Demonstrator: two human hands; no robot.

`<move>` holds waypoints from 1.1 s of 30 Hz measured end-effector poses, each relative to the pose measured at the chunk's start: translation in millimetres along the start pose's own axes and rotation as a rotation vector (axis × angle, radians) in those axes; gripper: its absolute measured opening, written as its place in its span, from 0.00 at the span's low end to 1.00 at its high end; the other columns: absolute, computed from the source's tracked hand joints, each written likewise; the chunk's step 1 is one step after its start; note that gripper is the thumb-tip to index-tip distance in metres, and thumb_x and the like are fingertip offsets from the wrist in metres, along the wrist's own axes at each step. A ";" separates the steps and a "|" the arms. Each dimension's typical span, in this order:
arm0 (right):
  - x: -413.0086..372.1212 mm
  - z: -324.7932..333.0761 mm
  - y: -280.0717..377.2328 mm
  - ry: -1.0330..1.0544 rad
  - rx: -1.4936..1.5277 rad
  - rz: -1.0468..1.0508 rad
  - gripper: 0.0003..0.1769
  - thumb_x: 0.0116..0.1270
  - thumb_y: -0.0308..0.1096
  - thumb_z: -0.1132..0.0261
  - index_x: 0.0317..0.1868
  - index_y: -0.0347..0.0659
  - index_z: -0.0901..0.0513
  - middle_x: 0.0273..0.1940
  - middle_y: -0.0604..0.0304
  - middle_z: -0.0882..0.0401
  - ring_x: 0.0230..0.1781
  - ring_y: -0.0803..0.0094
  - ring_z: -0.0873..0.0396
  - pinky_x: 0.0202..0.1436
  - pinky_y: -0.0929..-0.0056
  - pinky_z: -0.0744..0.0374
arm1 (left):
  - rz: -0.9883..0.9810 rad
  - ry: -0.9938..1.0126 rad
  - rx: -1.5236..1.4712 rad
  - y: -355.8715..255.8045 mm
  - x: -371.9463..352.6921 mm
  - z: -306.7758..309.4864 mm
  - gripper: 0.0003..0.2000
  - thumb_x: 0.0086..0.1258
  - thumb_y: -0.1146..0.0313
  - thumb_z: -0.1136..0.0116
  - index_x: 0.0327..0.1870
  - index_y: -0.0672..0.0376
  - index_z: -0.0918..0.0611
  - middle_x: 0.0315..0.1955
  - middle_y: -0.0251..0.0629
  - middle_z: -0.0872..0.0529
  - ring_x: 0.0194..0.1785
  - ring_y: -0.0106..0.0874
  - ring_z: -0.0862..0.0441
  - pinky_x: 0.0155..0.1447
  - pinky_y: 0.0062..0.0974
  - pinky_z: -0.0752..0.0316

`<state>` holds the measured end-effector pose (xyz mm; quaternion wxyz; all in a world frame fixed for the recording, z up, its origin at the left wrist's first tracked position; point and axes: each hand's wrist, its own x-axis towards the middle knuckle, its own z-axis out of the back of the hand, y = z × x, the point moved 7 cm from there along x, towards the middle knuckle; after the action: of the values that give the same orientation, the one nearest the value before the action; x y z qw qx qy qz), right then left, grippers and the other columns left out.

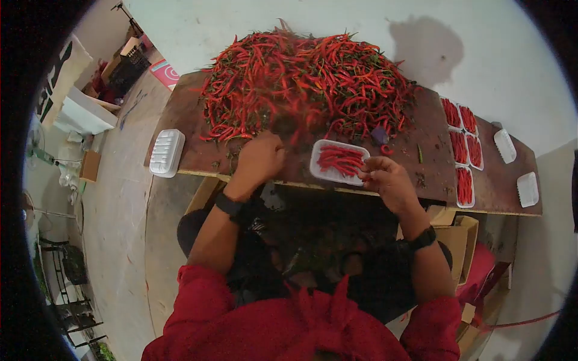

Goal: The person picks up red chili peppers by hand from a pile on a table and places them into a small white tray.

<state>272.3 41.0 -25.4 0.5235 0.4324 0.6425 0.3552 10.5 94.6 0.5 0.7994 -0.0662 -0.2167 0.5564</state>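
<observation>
the person wears a bright red long-sleeved top [301, 328] of soft fabric, creased and folded across the chest. its left sleeve [195, 289] and right sleeve [436, 319] are bunched near the elbows, so the forearms are bare. a black band [229, 206], broad and watch-like, circles the wrist behind the left hand [260, 157]. a similar black strap [423, 239] sits on the wrist behind the right hand [388, 180]. dark, near-black clothing [313, 259] covers the lap; its cut is too shadowed to tell.

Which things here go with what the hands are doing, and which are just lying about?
In use: left hand in the chili pile; right hand at the part-filled tray; stack of empty trays.
Lying about: cardboard box under the table; small brown box at left.
</observation>
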 end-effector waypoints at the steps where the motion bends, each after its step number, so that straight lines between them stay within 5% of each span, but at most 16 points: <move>1: 3.1 2.3 -1.2 0.000 0.002 -0.002 0.12 0.63 0.24 0.47 0.46 0.33 0.26 0.39 0.59 0.23 0.38 0.72 0.22 0.39 0.74 0.23 | -0.015 0.005 -0.032 -0.9 -1.2 1.9 0.07 0.58 0.67 0.44 0.32 0.61 0.22 0.31 0.47 0.23 0.37 0.48 0.23 0.41 0.43 0.27; 12: 40.1 5.1 -4.3 -0.013 -0.489 0.097 0.11 0.64 0.25 0.45 0.46 0.30 0.24 0.38 0.57 0.21 0.36 0.74 0.21 0.32 0.77 0.22 | -0.047 -0.003 -0.098 -8.7 -6.4 15.5 0.07 0.57 0.70 0.42 0.33 0.61 0.24 0.31 0.47 0.23 0.38 0.48 0.23 0.41 0.41 0.28; 28: 37.3 1.3 6.7 -0.055 -0.648 0.146 0.14 0.66 0.31 0.45 0.48 0.32 0.23 0.43 0.57 0.19 0.42 0.73 0.21 0.38 0.75 0.22 | 0.009 -0.039 -0.268 -9.3 -4.1 39.5 0.05 0.58 0.74 0.43 0.33 0.63 0.23 0.30 0.46 0.22 0.37 0.45 0.22 0.41 0.35 0.27; 31: 32.2 -3.3 10.9 -0.044 -0.705 0.194 0.15 0.65 0.31 0.44 0.49 0.31 0.23 0.42 0.56 0.19 0.42 0.72 0.21 0.40 0.74 0.22 | 0.003 -0.038 -0.313 -8.8 -5.4 39.7 0.05 0.58 0.73 0.43 0.32 0.64 0.23 0.31 0.46 0.21 0.37 0.44 0.21 0.41 0.34 0.27; 33: 22.5 -14.2 24.6 -0.062 -0.859 0.402 0.16 0.62 0.30 0.42 0.49 0.31 0.23 0.42 0.55 0.19 0.42 0.69 0.21 0.42 0.73 0.22 | -0.007 -0.030 -0.356 -10.1 -6.6 40.9 0.05 0.59 0.73 0.43 0.32 0.64 0.23 0.30 0.45 0.21 0.36 0.41 0.22 0.40 0.32 0.28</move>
<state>261.1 71.1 -8.4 0.5947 0.3030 0.3254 0.6698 0.2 79.3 38.9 0.7737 -0.1978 -0.3241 0.5072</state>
